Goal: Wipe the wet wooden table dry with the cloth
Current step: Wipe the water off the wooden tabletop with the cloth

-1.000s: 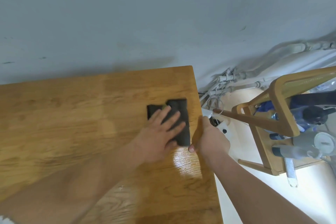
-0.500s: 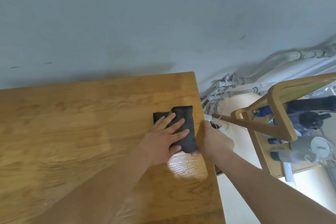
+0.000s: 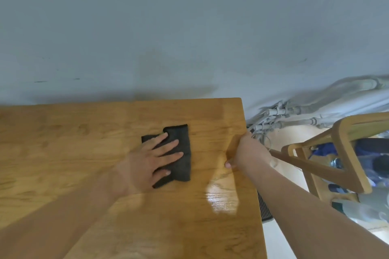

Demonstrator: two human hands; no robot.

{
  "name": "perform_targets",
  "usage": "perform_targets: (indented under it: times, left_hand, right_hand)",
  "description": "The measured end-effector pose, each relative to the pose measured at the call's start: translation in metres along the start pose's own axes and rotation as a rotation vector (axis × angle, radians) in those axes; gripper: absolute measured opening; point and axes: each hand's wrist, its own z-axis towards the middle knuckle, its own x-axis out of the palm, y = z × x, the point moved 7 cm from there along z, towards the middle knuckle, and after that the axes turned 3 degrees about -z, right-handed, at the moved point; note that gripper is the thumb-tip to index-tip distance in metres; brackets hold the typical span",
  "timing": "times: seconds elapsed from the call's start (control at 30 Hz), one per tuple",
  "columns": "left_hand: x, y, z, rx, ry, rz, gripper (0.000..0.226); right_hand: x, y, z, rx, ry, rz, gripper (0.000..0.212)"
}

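A wooden table [image 3: 84, 153] fills the lower left and runs up to a grey wall. A dark grey folded cloth [image 3: 181, 139] lies flat on it, right of centre. My left hand [image 3: 151, 160] presses on the cloth with straight, spread fingers. My right hand [image 3: 248, 151] grips the table's right edge, thumb on top and fingers curled over the side. A shiny wet patch [image 3: 223, 197] glistens on the wood below my right hand.
A wooden chair frame [image 3: 345, 153] stands right of the table, with blue and grey items under it. Grey pipes and cables [image 3: 294, 115] run along the base of the wall beyond the table's right edge.
My left hand has slid the cloth to the left, away from the right edge. The right hand stays gripping the table edge.
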Motion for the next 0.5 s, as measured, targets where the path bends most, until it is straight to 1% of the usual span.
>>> perform_targets:
  times: [0.03, 0.07, 0.17, 0.23, 0.33, 0.37, 0.4, 0.43, 0.5]
  left_hand:
    - [-0.005, 0.014, 0.009, 0.012, 0.056, -0.002, 0.06]
    - [-0.015, 0.026, 0.021, -0.025, 0.056, 0.002, 0.06]
    - [-0.041, 0.038, 0.072, -0.237, -0.015, -0.007, 0.057]
    - [-0.054, 0.023, 0.111, -0.288, -0.034, -0.059, 0.057]
    - [-0.064, -0.018, 0.166, -0.321, -0.072, -0.144, 0.056]
    - [-0.066, -0.038, 0.18, -0.305, -0.08, -0.158, 0.056]
    - [-0.066, -0.06, 0.192, -0.257, -0.088, -0.162, 0.055]
    - [-0.065, -0.082, 0.201, -0.174, -0.088, -0.151, 0.053]
    - [-0.067, -0.109, 0.211, 0.052, -0.078, -0.105, 0.05]
  right_hand:
    - [-0.001, -0.001, 0.002, 0.002, 0.001, 0.002, 0.131]
    - [-0.003, -0.002, 0.002, 0.001, -0.006, 0.003, 0.131]
    - [-0.004, -0.005, 0.004, 0.006, -0.01, 0.001, 0.126]
    - [-0.002, -0.007, 0.006, -0.007, -0.016, -0.002, 0.122]
    - [0.001, -0.007, 0.01, 0.007, -0.027, -0.017, 0.119]
    - [0.0, -0.006, 0.01, 0.01, -0.037, -0.025, 0.116]
    - [-0.001, -0.005, 0.009, 0.016, -0.04, -0.022, 0.108]
    - [0.0, -0.006, 0.01, 0.018, -0.044, -0.013, 0.093]
    - [0.001, -0.007, 0.009, 0.02, -0.06, 0.004, 0.062]
